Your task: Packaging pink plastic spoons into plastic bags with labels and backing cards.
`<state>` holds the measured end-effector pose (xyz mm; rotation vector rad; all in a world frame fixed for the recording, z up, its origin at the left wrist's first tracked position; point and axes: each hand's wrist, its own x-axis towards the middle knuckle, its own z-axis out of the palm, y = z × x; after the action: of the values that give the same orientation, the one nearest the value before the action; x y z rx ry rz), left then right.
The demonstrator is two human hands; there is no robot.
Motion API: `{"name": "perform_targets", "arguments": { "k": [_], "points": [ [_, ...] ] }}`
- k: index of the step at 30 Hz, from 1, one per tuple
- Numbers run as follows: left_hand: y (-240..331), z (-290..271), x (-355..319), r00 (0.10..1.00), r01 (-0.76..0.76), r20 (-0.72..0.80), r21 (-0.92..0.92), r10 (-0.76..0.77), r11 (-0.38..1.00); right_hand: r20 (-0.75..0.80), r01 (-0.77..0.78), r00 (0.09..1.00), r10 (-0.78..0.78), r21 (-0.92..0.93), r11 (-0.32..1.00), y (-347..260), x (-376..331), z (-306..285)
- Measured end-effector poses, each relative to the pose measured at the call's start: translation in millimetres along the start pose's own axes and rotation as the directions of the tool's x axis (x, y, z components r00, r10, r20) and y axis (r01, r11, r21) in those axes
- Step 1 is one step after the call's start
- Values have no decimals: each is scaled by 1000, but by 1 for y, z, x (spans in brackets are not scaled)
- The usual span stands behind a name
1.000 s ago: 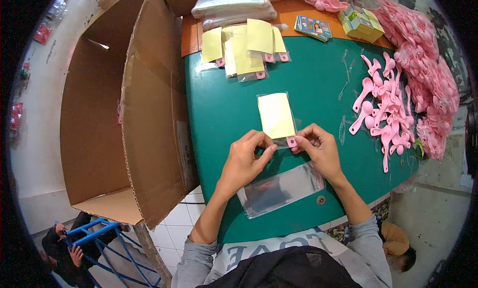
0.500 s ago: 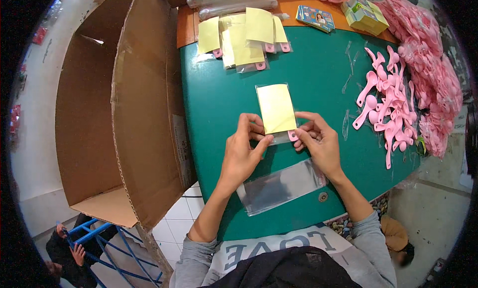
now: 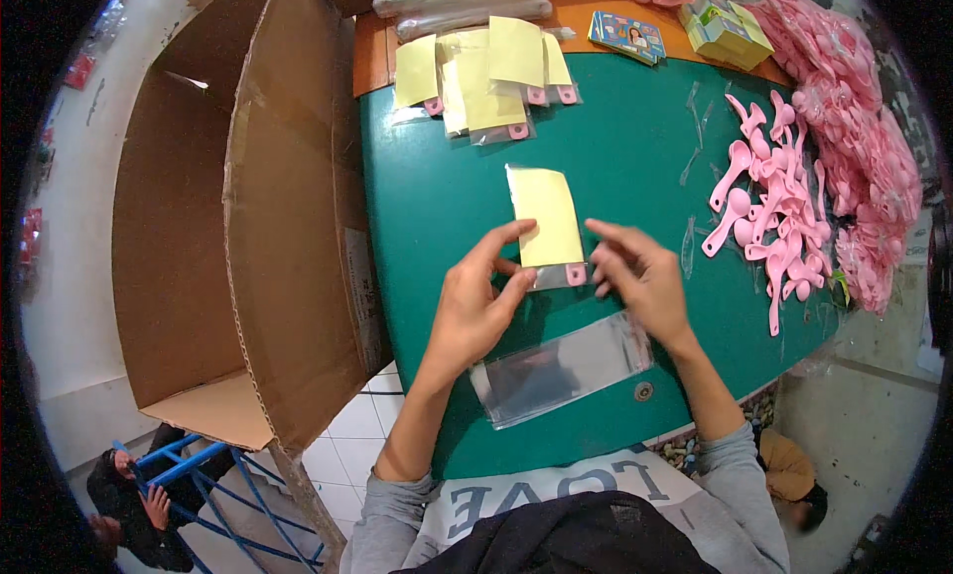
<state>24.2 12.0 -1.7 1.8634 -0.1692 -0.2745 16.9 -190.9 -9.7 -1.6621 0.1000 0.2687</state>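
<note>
My left hand (image 3: 469, 306) grips the left edge of a clear plastic bag (image 3: 548, 278), thumb and fingers closed on it. Inside the bag is a yellow card (image 3: 549, 217), with the end of a pink spoon handle (image 3: 576, 274) showing below its lower right corner. The rest of that spoon is hidden behind the card. Just right of the bag, my right hand (image 3: 647, 288) is apart from it, fingers spread, slightly blurred and holding nothing. Flat clear bags (image 3: 561, 374) lie on the green table (image 3: 437, 207) between my forearms.
Filled bags with yellow cards (image 3: 476, 78) lie at the far left. Loose pink spoons (image 3: 779, 202) are heaped at right, beside bagged spoons (image 3: 854, 137). Small cards (image 3: 627, 36) and a card stack (image 3: 727, 33) sit at the back. A large cardboard box (image 3: 288, 207) stands left.
My right hand has let go of the bag's lower right corner and moved slightly right. The left hand still holds the bag, which has shifted a little left.
</note>
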Motion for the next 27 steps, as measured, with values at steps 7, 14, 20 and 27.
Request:
{"name": "perform_targets", "arguments": {
  "k": [7,14,20,27],
  "points": [
    [45,-36,40,893,-182,-236,590,384,787,155,212,794,-587,-977,28,-20,40,-128],
    [31,37,-18,921,-331,359,510,154,794,137,67,836,-531,-986,-149,-18,53,-157],
    [1,52,-13,893,-353,398,334,209,874,-99,-45,599,-795,-995,91,-24,41,-149],
    [10,55,-19,913,-391,292,440,283,809,-395,305,838,-376,-232,924,-33,20,-109]
  ]
}}
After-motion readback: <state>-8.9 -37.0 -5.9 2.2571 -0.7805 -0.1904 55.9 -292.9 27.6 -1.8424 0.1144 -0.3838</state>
